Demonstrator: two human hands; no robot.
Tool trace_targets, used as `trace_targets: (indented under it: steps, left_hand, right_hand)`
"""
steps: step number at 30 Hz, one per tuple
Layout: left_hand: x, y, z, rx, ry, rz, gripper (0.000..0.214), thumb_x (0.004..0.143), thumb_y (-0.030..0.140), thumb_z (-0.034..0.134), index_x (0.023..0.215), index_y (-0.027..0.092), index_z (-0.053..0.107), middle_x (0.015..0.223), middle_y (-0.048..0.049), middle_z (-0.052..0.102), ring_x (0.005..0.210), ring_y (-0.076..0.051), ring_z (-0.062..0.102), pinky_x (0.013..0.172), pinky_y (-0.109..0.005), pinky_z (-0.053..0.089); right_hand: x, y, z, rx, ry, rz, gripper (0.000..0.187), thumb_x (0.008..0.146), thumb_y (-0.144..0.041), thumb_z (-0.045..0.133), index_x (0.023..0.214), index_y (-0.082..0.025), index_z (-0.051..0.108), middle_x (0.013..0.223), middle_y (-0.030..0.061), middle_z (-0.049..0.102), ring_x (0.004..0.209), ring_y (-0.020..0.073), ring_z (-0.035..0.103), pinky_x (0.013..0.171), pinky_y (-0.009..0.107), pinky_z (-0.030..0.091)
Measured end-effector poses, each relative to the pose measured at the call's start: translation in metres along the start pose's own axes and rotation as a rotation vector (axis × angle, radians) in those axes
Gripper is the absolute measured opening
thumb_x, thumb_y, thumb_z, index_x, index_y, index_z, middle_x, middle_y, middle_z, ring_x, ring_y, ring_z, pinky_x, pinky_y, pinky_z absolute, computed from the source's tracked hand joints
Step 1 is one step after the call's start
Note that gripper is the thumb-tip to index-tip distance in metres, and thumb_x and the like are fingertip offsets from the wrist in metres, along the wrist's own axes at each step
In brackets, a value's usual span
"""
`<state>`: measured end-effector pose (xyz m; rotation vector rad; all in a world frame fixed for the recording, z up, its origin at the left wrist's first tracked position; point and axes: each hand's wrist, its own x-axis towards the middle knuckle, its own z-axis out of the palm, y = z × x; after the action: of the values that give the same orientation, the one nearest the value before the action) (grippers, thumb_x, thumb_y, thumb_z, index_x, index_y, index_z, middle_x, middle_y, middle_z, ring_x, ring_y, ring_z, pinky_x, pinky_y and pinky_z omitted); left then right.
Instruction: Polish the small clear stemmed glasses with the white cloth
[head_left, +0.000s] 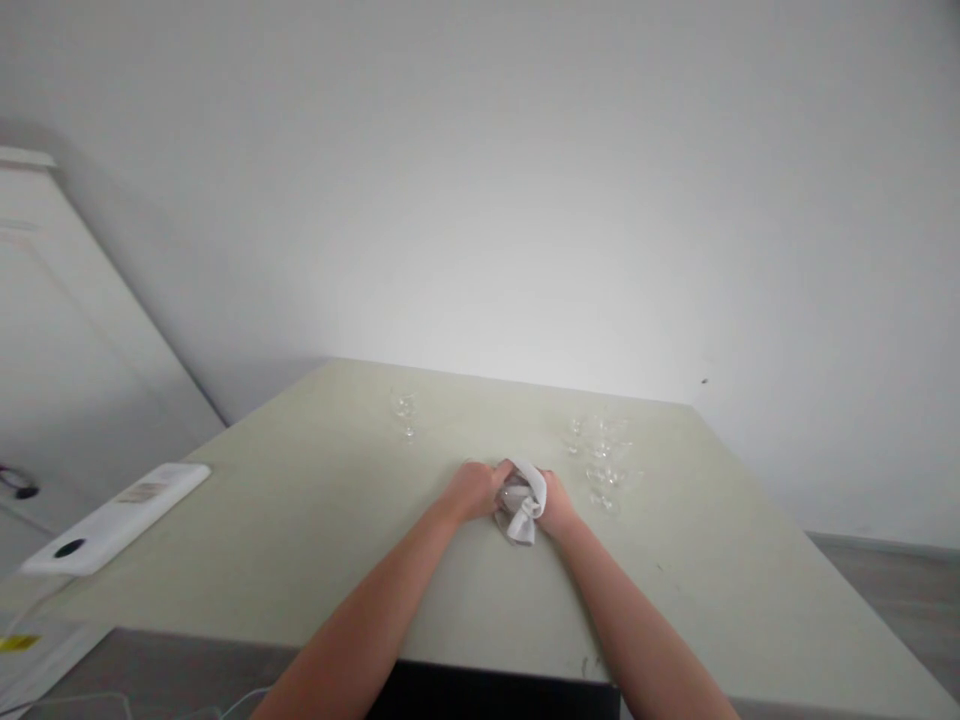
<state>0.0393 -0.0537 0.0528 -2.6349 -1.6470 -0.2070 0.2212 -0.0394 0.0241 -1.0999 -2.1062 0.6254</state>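
Near the middle of the table, my left hand [474, 490] is closed round a clear glass [507, 522], mostly hidden by fingers and cloth. Opposite it, my right hand [556, 506] grips a white cloth [528, 514] that is bunched against the glass, one end hanging down in front. How the fingers sit behind the cloth is hidden. A small group of clear stemmed glasses [602, 475] stands just right of my right hand. Farther back on the left stands another clear stemmed glass [405, 408].
The pale table [315, 520] reaches back to a white wall [525, 200]. A white power strip [120, 520] with a cable lies along the left edge. A white cabinet [82, 330] stands beyond it. Something black [495, 692] lies below the front edge.
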Motion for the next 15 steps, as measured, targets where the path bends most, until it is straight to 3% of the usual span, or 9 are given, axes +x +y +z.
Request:
trace_targets:
  steps: [3,10,12,15]
  left_hand:
    - [0.000,0.000,0.002,-0.009,-0.007,0.024,0.040,0.081,0.028,0.062,0.121,0.020,0.057,0.089,-0.0106,0.075,0.084,-0.028,0.072,0.076,-0.034,0.052]
    - [0.003,-0.005,0.004,-0.035,0.034,0.002,0.037,0.083,0.032,0.061,0.118,0.020,0.060,0.086,-0.0106,0.075,0.083,-0.028,0.072,0.072,-0.034,0.051]
    - [0.003,-0.006,0.003,-0.048,0.052,-0.002,0.037,0.084,0.032,0.058,0.119,0.020,0.059,0.086,-0.0097,0.074,0.083,-0.027,0.071,0.073,-0.033,0.050]
    - [0.001,-0.004,0.002,-0.112,0.098,-0.011,0.037,0.085,0.031,0.056,0.121,0.021,0.057,0.084,-0.0075,0.073,0.083,-0.025,0.071,0.073,-0.031,0.048]
  right_hand:
    - [-0.001,0.003,-0.001,-0.046,-0.031,-0.029,0.031,0.067,-0.019,0.060,0.095,-0.017,0.072,0.075,0.0083,0.073,0.068,0.0258,0.067,0.064,0.033,0.049]
    - [0.001,0.003,0.003,-0.036,0.003,0.049,0.015,0.073,-0.018,0.058,0.079,-0.014,0.071,0.070,0.0094,0.071,0.066,0.0243,0.066,0.065,0.033,0.049]
    - [0.003,-0.001,0.001,0.054,0.021,0.024,0.018,0.073,-0.019,0.060,0.087,-0.015,0.071,0.078,0.0086,0.072,0.071,0.0238,0.067,0.070,0.033,0.052]
    - [0.004,-0.005,-0.004,0.376,-0.017,-0.041,0.037,0.070,-0.027,0.069,0.106,-0.018,0.068,0.097,0.0069,0.073,0.088,0.0235,0.068,0.084,0.035,0.054]
